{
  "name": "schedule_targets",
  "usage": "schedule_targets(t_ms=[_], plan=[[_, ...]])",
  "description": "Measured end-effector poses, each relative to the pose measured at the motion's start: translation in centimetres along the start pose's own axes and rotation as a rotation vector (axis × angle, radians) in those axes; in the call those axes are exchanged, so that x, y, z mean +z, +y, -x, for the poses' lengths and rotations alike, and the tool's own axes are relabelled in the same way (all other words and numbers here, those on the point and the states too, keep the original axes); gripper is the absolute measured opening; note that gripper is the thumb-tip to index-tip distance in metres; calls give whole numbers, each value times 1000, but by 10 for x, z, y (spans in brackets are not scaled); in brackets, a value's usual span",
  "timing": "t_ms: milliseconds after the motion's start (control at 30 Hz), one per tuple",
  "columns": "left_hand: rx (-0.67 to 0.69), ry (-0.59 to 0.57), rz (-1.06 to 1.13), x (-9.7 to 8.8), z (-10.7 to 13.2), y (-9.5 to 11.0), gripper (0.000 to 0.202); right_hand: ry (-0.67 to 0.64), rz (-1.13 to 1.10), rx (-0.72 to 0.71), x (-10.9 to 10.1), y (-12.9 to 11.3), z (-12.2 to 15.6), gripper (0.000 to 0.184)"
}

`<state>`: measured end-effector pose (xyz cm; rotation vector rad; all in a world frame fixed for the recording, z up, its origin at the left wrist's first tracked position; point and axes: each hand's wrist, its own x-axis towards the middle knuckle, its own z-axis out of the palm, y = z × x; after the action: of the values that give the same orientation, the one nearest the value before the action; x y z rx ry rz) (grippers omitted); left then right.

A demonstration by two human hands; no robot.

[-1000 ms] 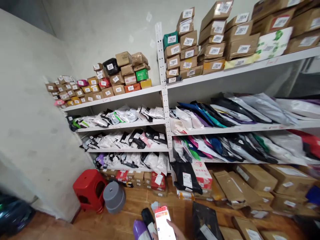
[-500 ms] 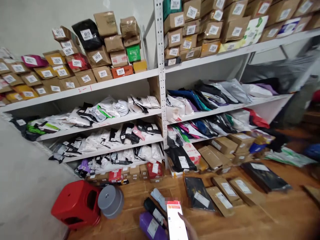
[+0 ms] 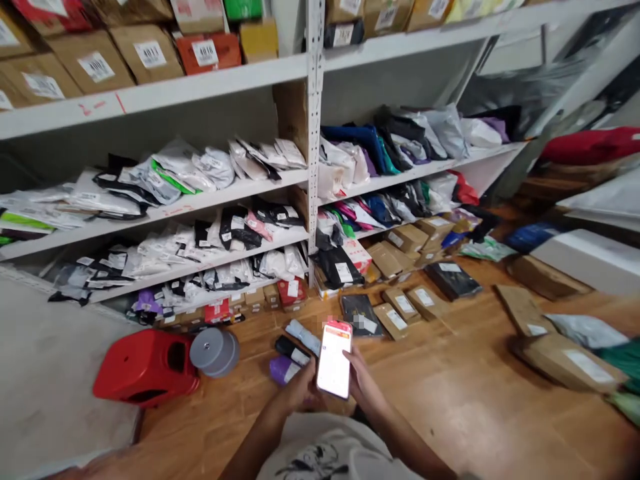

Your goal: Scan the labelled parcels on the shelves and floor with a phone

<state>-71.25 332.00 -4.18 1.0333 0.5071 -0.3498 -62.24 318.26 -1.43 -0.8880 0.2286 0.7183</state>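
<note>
Item 1: slim rectangular smartphone [image 3: 335, 363] w/ lit white screen & red-orange header, in both my hands, above the brown wood-look floor [image 3: 440, 407], in front of my pale printed shirt [image 3: 325, 450]. L hand [image 3: 301, 385]: grasping lower L edge, fingertips mostly hidden. R hand [image 3: 363, 380]: grasping R edge, thumb [image 3: 348, 357] over the screen's side; contact w/ glass, can't tell. Step in hand, my judgement: reading or working the screen; text too small to make out. Next move calls for, I'd say, a steady L hold, leaving R thumb free to tap or scroll. Items 2–4, on floor just beyond L hand: rolled purple packet [image 3: 282, 369], black labelled packet [image 3: 291, 349], pale-blue packet [image 3: 302, 335], none held. Item 5: flat black labelled parcel [image 3: 357, 312], beyond smartphone, to R. Item 6: red plastic stool [image 3: 137, 367], well to L. Diffs vs. ½ sec ago: view tipped down; smartphone, cut by bottom edge then, shows whole now, higher in frame; forearms & shirt now in sight; numbered cartons [image 3: 150, 57] on top shelf now cropped at upper edge; more floor stock visible at R.
</note>
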Motion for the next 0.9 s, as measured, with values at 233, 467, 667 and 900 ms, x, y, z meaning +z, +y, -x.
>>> schedule_targets(t_ms=[233,467,667,900], plan=[[101,9,206,37,16,36,81,-97,161,-136,37,-19,5,43],[171,10,383,46,31,38,75,-129,397,-253,41,-16,7,41],[211,-29,401,43,40,38,78,-235,493,-207,24,-14,5,44],[227,54,366,42,38,38,84,-248,560,-239,25,-14,-4,26]])
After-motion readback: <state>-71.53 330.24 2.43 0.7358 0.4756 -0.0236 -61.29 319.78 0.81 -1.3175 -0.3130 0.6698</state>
